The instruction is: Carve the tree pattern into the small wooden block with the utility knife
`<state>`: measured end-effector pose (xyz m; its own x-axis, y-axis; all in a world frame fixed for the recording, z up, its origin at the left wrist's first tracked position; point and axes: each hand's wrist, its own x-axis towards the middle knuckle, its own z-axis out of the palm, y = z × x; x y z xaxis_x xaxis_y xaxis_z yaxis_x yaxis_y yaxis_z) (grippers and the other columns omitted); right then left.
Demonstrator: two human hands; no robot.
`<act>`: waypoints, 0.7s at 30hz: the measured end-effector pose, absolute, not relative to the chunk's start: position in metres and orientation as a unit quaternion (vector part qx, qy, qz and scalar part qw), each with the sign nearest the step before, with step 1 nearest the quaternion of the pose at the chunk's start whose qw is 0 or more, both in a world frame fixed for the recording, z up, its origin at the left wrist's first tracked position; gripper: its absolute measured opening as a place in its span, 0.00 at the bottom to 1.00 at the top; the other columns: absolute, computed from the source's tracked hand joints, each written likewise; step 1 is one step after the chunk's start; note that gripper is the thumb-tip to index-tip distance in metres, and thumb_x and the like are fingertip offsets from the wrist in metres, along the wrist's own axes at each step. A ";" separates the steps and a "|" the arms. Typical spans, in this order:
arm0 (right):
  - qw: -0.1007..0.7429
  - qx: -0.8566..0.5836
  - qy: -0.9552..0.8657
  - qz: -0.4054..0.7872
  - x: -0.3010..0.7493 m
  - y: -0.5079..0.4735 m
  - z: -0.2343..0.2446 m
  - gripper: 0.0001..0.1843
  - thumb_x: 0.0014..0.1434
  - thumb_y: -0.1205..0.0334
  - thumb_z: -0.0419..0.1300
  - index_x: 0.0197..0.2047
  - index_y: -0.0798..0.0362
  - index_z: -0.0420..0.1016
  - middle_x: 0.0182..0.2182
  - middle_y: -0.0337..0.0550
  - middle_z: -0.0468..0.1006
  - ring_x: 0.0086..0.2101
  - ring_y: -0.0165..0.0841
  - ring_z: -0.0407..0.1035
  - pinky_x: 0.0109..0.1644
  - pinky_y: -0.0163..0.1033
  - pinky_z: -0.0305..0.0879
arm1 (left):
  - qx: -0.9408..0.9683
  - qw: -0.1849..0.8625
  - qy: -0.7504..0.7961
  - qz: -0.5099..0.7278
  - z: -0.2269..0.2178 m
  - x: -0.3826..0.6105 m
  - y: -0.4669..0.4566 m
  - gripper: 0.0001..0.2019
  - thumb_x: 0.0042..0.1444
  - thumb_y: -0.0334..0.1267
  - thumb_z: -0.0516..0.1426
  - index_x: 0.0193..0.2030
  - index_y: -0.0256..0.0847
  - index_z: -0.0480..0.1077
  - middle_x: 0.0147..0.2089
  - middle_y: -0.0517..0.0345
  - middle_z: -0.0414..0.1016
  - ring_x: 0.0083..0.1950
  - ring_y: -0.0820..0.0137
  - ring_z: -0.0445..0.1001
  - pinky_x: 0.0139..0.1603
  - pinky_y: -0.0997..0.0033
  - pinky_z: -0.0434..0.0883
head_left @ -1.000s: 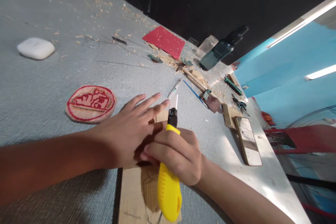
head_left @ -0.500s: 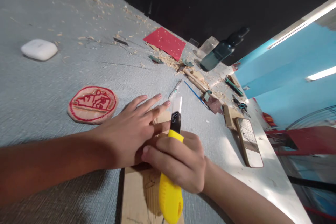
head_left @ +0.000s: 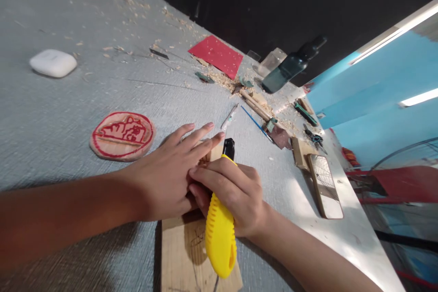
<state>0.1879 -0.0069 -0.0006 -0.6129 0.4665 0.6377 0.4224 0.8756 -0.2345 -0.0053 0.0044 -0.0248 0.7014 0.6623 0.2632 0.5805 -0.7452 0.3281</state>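
Note:
My right hand (head_left: 236, 191) is wrapped round a yellow utility knife (head_left: 221, 242), its black nose pointing away from me and its handle end toward me. No bare blade shows at the nose now. My left hand (head_left: 178, 169) lies flat with fingers stretched out over a wooden board (head_left: 181, 246), its thumb hidden near my right fingers. Pencil lines mark the near part of the board; the middle is covered by both hands. Left of my left hand lies an oval wooden plaque (head_left: 121, 137) with a red animal drawing.
A white case (head_left: 54, 63) sits at the left. Farther off are red sandpaper (head_left: 217, 56), a dark bottle (head_left: 285, 70), wood shavings, sticks, a blue thin rod (head_left: 255, 122) and a white pen (head_left: 229, 116). A phone (head_left: 325, 187) leans against a wood block (head_left: 303, 151) at right.
The knife's long blade, visible beyond the nose before, no longer shows. My right hand has shifted its grip and tilted the knife slightly, with its nose higher in view. My left hand has barely moved.

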 end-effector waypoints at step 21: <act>0.385 -0.257 -0.884 0.068 0.184 -0.007 -0.004 0.06 0.68 0.69 0.64 0.48 0.57 0.79 0.37 0.44 0.83 0.33 0.29 0.78 0.31 0.33 0.74 | 0.920 0.110 0.337 0.169 -0.029 -0.004 0.005 0.37 0.62 0.37 0.53 0.78 0.37 0.51 0.84 0.44 0.46 0.86 0.50 0.32 0.82 0.38 0.39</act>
<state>0.1840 -0.0066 -0.0036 -0.5716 0.5063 0.6457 0.4020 0.8588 -0.3175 -0.0042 0.0052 -0.0287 0.7153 0.6572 0.2374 0.5830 -0.7486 0.3158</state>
